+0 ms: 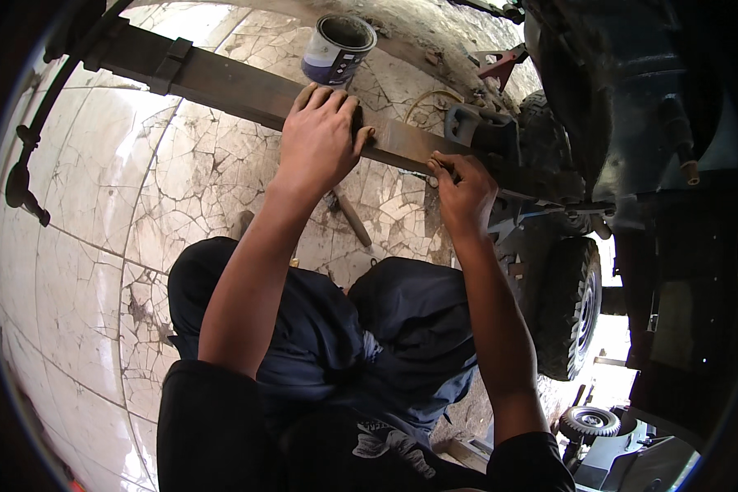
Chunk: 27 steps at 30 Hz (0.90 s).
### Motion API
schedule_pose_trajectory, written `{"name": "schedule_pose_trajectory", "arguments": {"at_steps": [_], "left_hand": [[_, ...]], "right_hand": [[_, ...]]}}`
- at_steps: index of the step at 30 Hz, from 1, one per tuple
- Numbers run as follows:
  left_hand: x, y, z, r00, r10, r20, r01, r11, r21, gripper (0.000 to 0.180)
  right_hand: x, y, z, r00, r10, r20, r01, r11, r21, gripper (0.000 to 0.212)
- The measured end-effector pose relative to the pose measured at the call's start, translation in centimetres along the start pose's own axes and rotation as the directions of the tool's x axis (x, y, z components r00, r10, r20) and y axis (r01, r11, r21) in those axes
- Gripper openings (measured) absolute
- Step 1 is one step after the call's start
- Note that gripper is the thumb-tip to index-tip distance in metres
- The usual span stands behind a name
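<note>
A long brown metal beam (230, 86) runs from the upper left down toward the vehicle at right, with a metal band (170, 66) around it near its left end. My left hand (324, 135) lies across the beam's top; its fingers reach the far edge and the thumb stands apart. Dark grime marks the fingertips. Farther right, my right hand (466, 187) is closed in a pinch at the beam's near edge. What sits between its thumb and finger, if anything, is too small to make out. Just beyond my left hand stands an open paint can (336, 56).
Below the beam a hammer-like tool with a wooden handle (353, 220) lies on the cracked tile floor (213, 156). A vehicle body (644, 107) and a treaded tyre (572, 307) crowd the right side. Behind the beam is a red stand (504, 66). A dark curved rod (49, 107) hangs at far left.
</note>
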<state>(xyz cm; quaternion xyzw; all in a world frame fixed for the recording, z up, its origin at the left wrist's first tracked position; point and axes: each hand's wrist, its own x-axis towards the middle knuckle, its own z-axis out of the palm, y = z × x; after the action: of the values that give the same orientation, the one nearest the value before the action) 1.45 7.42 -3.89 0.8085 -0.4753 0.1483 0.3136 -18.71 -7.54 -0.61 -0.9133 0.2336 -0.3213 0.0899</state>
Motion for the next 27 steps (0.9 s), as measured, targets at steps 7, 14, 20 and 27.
{"name": "schedule_pose_trajectory", "arguments": {"at_steps": [7, 14, 20, 27], "left_hand": [[-1.4, 1.0, -0.2, 0.971, 0.083, -0.223, -0.107, 0.990, -0.096, 0.036], [-7.1, 2.8, 3.0, 0.888, -0.203, 0.413, 0.460, 0.380, -0.802, 0.036], [-11.3, 5.1, 4.2, 0.372, -0.215, 0.903, 0.768, -0.475, -0.429, 0.041], [-13.7, 1.5, 4.6, 0.251, -0.353, 0.901, 0.645, -0.634, -0.428, 0.026]], "right_hand": [[-11.9, -0.7, 2.3, 0.980, 0.184, -0.079, -0.173, 0.976, 0.130, 0.015], [-9.7, 0.5, 5.1, 0.910, 0.409, -0.071, -0.324, 0.807, 0.495, 0.023], [-10.1, -3.0, 5.4, 0.899, 0.386, 0.208, -0.428, 0.672, 0.604, 0.030], [-11.6, -3.6, 7.7, 0.948, 0.207, 0.241, -0.313, 0.738, 0.598, 0.027]]}}
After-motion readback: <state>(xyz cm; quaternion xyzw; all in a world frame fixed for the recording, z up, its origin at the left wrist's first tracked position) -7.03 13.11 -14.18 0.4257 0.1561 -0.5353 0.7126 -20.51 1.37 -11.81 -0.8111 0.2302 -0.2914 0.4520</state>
